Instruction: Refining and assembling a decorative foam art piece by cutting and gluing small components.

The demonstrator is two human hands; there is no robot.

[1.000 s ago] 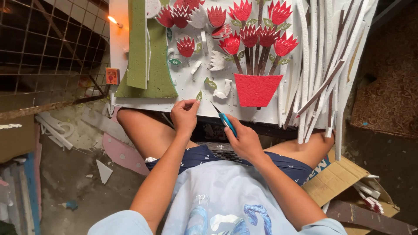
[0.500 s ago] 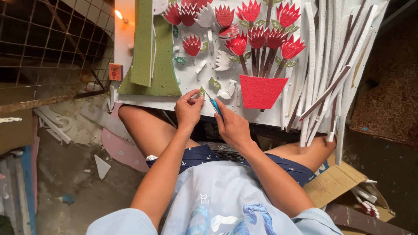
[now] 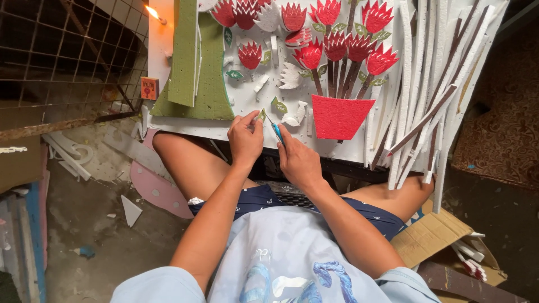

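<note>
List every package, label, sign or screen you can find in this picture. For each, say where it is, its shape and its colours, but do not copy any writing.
Small box: at the left edge of the white board, beside the green foam sheet; squarish, orange-red with dark print.
Cardboard box: on the floor at lower right, by the person's knee; flattened, plain brown.
No screens or signs show.
</note>
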